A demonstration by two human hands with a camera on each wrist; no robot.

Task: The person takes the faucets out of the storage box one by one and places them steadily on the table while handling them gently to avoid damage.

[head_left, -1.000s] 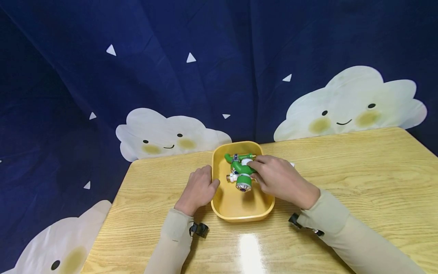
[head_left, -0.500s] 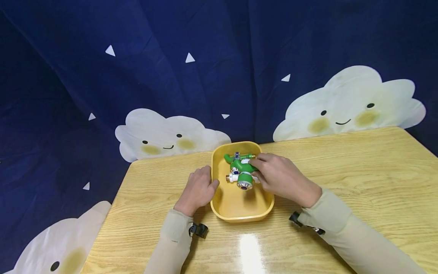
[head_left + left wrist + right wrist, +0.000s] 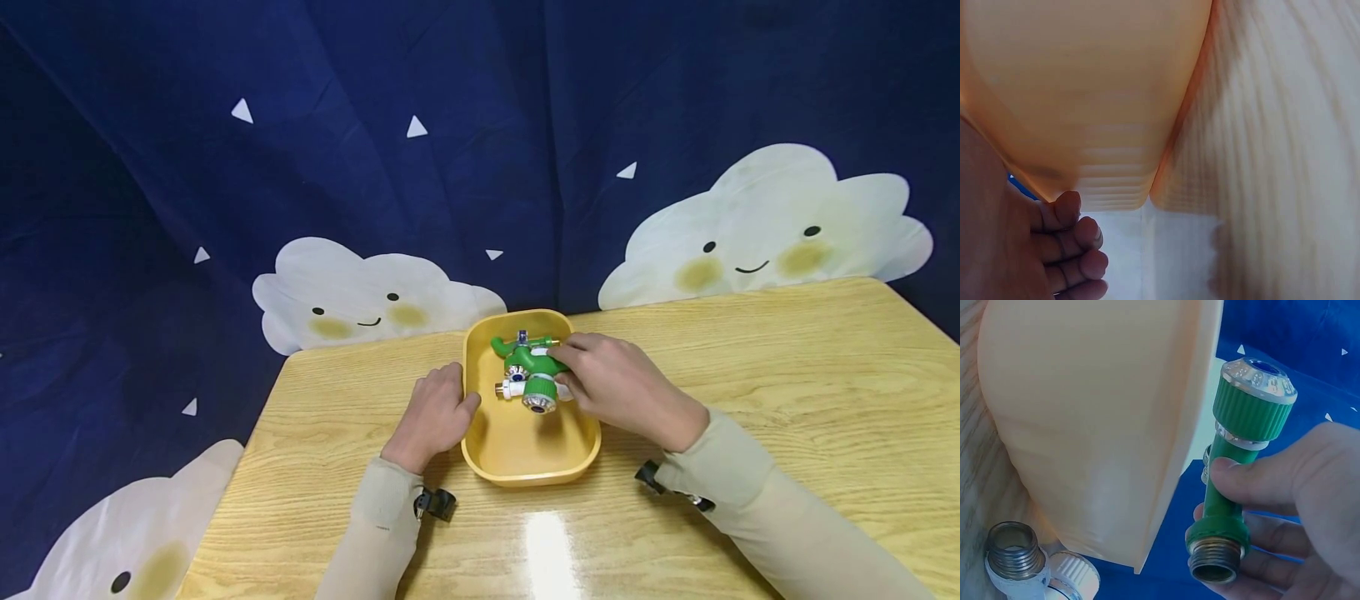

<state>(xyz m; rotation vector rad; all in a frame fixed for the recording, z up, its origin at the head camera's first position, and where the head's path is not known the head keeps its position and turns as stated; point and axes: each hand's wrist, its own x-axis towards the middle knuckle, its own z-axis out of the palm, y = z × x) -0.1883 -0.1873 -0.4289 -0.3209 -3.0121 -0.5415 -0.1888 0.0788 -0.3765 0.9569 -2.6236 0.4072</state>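
My right hand [image 3: 618, 383] grips a green faucet valve [image 3: 1229, 481] over the yellow plastic tub [image 3: 532, 477]. In the right wrist view the valve has a ribbed green knob with a chrome cap at one end and a threaded metal outlet at the other. My left hand [image 3: 433, 414] holds the tub's left rim, thumb over the edge; in the left wrist view its fingers [image 3: 1079, 240] lie along the outer wall. Inside the tub are a green tap [image 3: 543, 341] with a brass end and a white valve [image 3: 512, 389]; parts of them are hidden under the held valve.
A white valve [image 3: 1019, 572] with a threaded end lies on the wooden table [image 3: 750, 383] outside the tub's right side. Behind the table hangs a dark blue cloth [image 3: 450, 183] with cloud prints. Camera mounts [image 3: 435, 504] sit at the wrists.
My right hand has shifted slightly forward, and the held valve's knob has moved a little up and right. The left hand and the tub stay almost where they were.
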